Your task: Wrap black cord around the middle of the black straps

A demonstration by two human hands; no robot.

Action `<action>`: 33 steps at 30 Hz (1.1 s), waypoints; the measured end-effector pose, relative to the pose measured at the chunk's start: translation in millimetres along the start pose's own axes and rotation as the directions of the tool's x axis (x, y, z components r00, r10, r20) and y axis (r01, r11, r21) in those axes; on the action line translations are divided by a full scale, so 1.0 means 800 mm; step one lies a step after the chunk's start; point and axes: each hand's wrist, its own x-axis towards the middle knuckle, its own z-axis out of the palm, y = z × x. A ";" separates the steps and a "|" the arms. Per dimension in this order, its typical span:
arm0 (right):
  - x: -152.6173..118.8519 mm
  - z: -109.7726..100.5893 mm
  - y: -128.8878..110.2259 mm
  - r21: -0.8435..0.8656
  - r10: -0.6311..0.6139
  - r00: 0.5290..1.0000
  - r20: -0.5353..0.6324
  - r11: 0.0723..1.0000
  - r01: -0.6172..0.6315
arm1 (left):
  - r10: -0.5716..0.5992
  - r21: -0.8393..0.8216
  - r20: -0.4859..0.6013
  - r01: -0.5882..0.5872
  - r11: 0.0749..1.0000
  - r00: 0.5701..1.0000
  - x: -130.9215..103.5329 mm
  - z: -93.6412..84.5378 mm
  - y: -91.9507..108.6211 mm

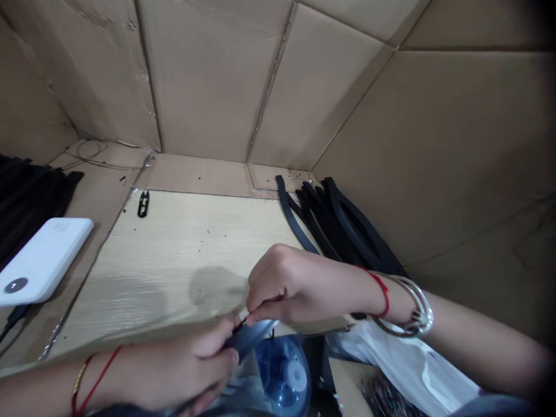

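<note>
Left hand [204, 359] grips a dark strip [249, 339]; right hand [278, 286], fingers pinched at its upper end, above a blue bottle [284, 370].

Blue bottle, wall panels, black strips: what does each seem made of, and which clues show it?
Blue bottle: glossy plastic, probably; see-through with highlights.
Wall panels: dull brown cardboard, apparently; creased surface.
Black strips: matte fabric or rubber, unclear which; they bend smoothly.

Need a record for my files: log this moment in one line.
left hand: gripping dark strip | right hand: pinched beside it, contents unclear | snips: on board | power bank: left
</note>
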 end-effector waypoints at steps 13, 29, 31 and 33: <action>-0.003 0.136 -0.017 0.422 0.519 0.776 -0.358 0.832 -0.361 | 0.084 0.048 -0.178 -0.077 0.996 0.980 -0.015 -0.053 -0.019; -0.019 0.221 -0.031 0.633 0.669 0.436 -0.602 0.733 -0.251 | 0.216 -0.023 -0.226 -0.227 0.974 0.950 -0.015 -0.031 -0.030; -0.021 0.228 -0.029 0.617 0.660 0.431 -0.615 0.744 -0.258 | 0.220 -0.048 -0.227 -0.237 0.970 0.949 -0.014 -0.030 -0.032; -0.020 0.230 -0.026 0.635 0.669 0.449 -0.592 0.731 -0.251 | 0.217 -0.083 -0.238 -0.242 0.967 0.947 -0.015 -0.028 -0.032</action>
